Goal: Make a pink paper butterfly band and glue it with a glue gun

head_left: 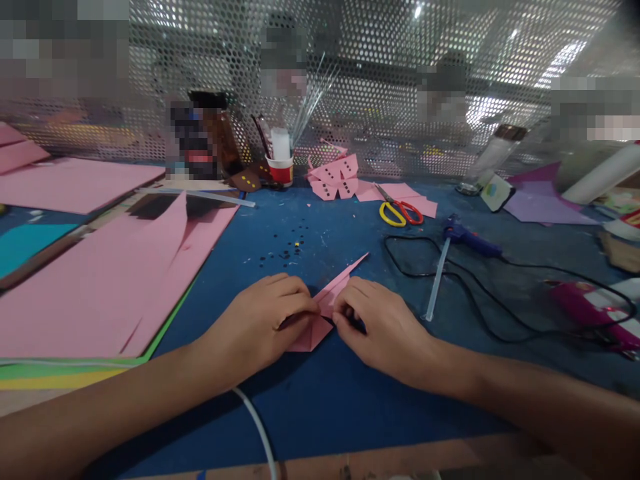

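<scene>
A blue-topped worktable carries a folded piece of pink paper near its front, with small black scraps strewn beyond. Farther back, a red-and-white cup stands left of a black-dotted pink paper butterfly and scissors with one yellow and one red handle. At right lies a blue glue gun, its black cord looping across the surface; at left, large pink sheets overlie green and yellow ones.

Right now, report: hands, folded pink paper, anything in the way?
Left hand, right hand: both on folded pink paper. Narrow tip points forward-right. Tiny black scraps beyond, not touching.
</scene>
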`<act>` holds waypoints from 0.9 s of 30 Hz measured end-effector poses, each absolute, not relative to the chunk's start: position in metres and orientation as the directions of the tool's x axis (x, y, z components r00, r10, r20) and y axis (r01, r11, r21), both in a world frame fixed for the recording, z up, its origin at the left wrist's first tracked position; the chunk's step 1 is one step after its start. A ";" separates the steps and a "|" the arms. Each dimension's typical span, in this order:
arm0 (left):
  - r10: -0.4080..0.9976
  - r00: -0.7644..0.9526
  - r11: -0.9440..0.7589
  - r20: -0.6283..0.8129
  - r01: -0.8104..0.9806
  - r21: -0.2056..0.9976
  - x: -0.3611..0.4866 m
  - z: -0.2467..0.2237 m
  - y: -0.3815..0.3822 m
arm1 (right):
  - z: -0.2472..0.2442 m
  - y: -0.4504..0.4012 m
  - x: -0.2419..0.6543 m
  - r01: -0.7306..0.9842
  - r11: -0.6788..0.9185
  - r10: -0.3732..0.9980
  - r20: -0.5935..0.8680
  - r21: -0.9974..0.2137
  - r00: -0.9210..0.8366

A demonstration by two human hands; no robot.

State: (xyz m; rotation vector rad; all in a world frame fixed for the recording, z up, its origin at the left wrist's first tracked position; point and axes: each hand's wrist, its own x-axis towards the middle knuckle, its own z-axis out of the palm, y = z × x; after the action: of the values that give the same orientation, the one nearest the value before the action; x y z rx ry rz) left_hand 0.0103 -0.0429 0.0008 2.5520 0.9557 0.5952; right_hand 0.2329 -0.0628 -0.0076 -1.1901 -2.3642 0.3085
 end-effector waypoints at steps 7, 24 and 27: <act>0.713 0.659 -0.685 0.239 0.582 0.438 0.017 0.002 -0.039 | -0.008 -0.063 0.233 0.696 0.594 0.804 0.313 -0.404 -0.505; 0.745 0.634 -0.652 0.207 0.628 0.426 0.019 -0.001 -0.034 | -0.009 -0.063 0.234 0.678 0.594 0.804 0.316 -0.433 -0.503; 0.741 0.639 -0.658 0.206 0.632 0.409 0.019 0.000 -0.034 | -0.009 -0.062 0.234 0.684 0.587 0.810 0.308 -0.434 -0.500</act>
State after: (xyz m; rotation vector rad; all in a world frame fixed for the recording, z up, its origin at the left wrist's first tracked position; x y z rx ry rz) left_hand 0.0185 -0.0336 0.0000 2.5617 1.1043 0.5183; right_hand 0.2338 -0.0624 -0.0090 -1.1900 -2.3375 0.3506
